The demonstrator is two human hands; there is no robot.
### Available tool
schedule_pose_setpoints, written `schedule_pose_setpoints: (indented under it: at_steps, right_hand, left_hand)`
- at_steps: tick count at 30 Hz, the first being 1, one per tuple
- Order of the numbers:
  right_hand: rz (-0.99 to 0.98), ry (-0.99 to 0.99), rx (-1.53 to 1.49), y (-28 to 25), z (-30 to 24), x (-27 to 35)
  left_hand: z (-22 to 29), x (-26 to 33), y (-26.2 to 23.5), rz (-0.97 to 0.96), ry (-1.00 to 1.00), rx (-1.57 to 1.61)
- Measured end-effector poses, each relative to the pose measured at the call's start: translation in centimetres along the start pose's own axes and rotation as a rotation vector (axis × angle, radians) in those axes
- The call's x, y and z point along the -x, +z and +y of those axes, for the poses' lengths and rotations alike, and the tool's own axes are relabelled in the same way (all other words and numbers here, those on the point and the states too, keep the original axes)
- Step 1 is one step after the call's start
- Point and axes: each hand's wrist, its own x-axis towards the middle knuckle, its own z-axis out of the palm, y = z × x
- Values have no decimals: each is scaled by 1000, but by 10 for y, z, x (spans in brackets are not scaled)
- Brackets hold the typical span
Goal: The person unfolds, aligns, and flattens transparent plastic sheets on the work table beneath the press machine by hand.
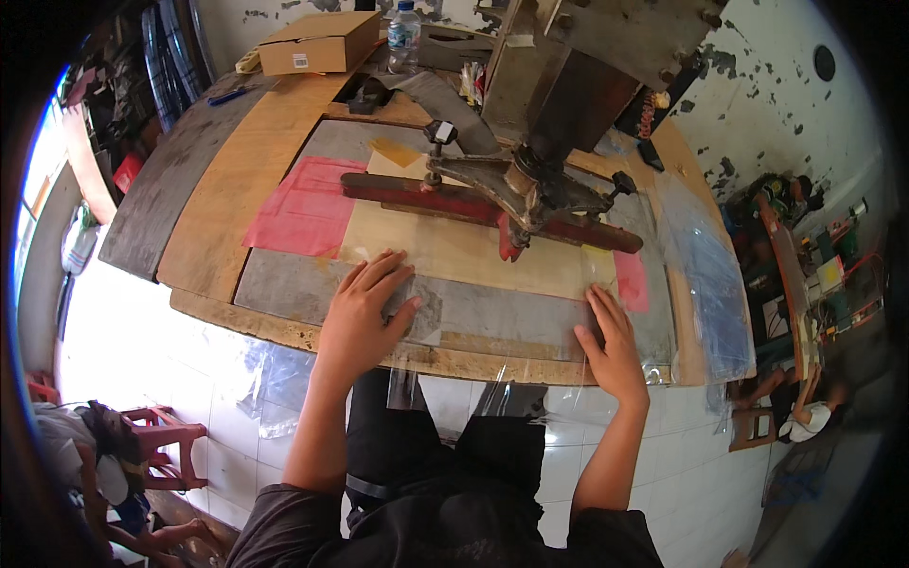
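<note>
My left hand [365, 312] lies with its fingers spread at the front edge of a cream-coloured pad [454, 246] on the machine's grey bed plate [284, 284]. Toward the pad's right front corner, my right hand [614, 343] rests with its fingers extended. Between and under the hands there seems to be a clear plastic sheet [511, 399], whose front part hangs over the table edge. Just beyond my fingers, a long red-edged press bar [436, 199] crosses above the pad on a metal bracket [483, 175] with black knobs. Whether the bar touches the sheet cannot be told.
Pink sheets [298, 206] flank the pad. Stacked clear plastic [705, 293] lies at the table's right side. At the back stand a cardboard box [320, 43] and a water bottle [403, 38]. A blue pen [227, 96] lies far left. Other people sit at both sides, near a red stool [161, 440].
</note>
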Motion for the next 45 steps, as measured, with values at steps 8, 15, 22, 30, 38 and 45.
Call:
schedule_pose_setpoints:
  at_steps: [8, 15, 22, 30, 38, 45]
  right_hand:
    - [80, 191, 7, 8, 20, -48]
    - [107, 236, -11, 12, 26, -67]
    - [162, 232, -585, -27, 14, -9]
    - [241, 22, -829, -22, 3, 26]
    - [329, 77, -755, -37, -25, 15]
    - [327, 63, -724, -42, -27, 16]
  left_hand:
    - [-2, 4, 0, 21, 18, -6]
    - [3, 2, -2, -3, 12, -9]
    - [7, 5, -6, -26, -111, 143]
    - [-4, 4, -6, -113, -78, 472]
    - [-2, 16, -3, 1, -248, 969]
    - [0, 17, -8, 4, -220, 1041]
